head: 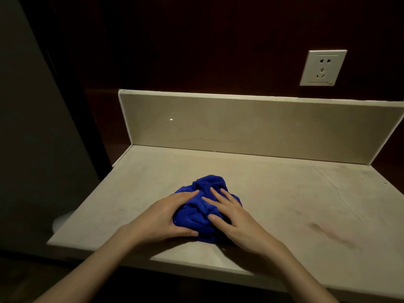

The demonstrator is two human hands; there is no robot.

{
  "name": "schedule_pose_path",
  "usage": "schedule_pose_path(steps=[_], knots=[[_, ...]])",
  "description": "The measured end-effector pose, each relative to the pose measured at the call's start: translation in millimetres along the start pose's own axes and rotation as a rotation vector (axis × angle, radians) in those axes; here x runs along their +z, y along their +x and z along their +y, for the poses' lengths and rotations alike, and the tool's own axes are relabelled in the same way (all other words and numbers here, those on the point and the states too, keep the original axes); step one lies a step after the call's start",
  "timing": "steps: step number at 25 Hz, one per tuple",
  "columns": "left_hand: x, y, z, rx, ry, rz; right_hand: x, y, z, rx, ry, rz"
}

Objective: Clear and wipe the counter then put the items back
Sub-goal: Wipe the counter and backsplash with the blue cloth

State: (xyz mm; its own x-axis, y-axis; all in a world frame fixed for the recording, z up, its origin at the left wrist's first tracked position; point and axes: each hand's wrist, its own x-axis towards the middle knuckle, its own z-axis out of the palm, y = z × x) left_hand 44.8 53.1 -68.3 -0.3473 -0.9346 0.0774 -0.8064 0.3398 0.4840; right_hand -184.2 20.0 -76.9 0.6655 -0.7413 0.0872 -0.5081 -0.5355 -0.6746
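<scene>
A crumpled blue cloth [204, 209] lies on the beige stone counter [284, 204], near its front edge and left of centre. My left hand [166, 217] cups the cloth's left side, thumb under its near edge. My right hand [235, 217] rests flat on the cloth's right side with fingers spread. Both hands press the cloth against the counter. No other items stand on the counter.
A low beige backsplash [240, 125] runs along the counter's back. A white wall socket [323, 67] sits on the dark wall above, at the right. A dark panel [37, 127] stands to the left of the counter's left edge.
</scene>
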Motion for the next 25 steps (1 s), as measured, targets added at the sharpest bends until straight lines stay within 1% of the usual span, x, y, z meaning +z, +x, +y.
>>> schedule_pose_path(steps=[5, 8, 11, 13, 16, 17, 19, 22, 25], knots=[[-19, -61, -24, -0.114, -0.002, 0.054, 38, 15, -45, -0.085, -0.030, -0.074], [-29, -85, -28, -0.158, -0.043, 0.034, 47, 19, -53, -0.135, -0.028, -0.106], [-38, -92, -28, -0.148, -0.107, 0.059, 33, 20, -49, -0.153, 0.041, -0.075], [-40, -90, -28, -0.114, -0.095, 0.072, 23, 19, -46, -0.169, 0.001, -0.044], [-32, -85, -28, -0.057, -0.004, 0.028, 23, 16, -43, -0.142, -0.117, -0.178], [-28, -83, -27, -0.034, 0.031, 0.027, 26, 15, -42, -0.139, -0.154, -0.190], [-21, -80, -27, -0.003, 0.071, 0.079, 33, 14, -38, -0.156, -0.194, -0.128], [-19, -77, -25, -0.023, 0.028, 0.151, 40, 17, -33, -0.213, -0.128, -0.007], [-19, -79, -19, -0.049, 0.034, 0.190, 46, 17, -30, -0.218, -0.108, 0.033]])
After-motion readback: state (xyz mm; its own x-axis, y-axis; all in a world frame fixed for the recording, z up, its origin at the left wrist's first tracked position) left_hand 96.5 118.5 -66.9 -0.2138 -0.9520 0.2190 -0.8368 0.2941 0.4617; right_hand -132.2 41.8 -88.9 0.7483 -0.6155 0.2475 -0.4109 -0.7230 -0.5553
